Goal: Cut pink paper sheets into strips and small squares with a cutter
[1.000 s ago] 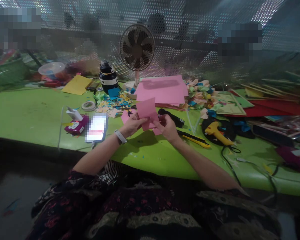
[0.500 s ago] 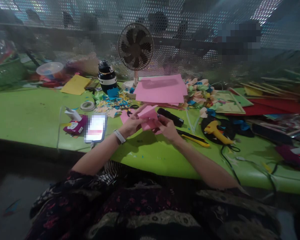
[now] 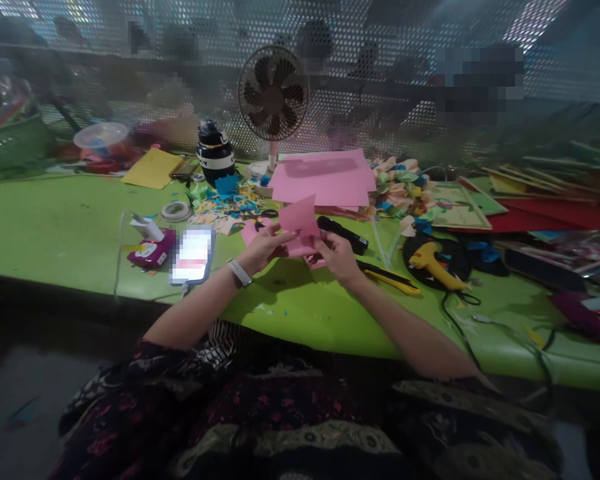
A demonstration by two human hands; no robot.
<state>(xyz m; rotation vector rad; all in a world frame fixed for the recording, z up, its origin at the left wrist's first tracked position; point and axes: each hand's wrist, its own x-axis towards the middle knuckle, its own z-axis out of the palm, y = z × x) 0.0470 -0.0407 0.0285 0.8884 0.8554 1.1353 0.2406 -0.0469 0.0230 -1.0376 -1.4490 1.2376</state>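
Green table (image 3: pixel 55 227): worktop strewn with craft goods.
Stack of pink sheets (image 3: pixel 325 177): lies flat, at 12 o'clock from the hands.
Desk fan (image 3: pixel 273 93): upright, at 11 o'clock, behind the stack.
Left hand (image 3: pixel 265 247): fingers pinch the pink paper piece at its left edge.
Right hand (image 3: pixel 336 257): fingers pinch its lower right edge.
Pink paper piece (image 3: pixel 300 223): held between both hands just above the table, one corner up.
Phone (image 3: pixel 193 255): flat, at 9 o'clock.
Yellow glue gun (image 3: pixel 433 261): at 3 o'clock.
Tape roll (image 3: pixel 175 211): at 10 o'clock.
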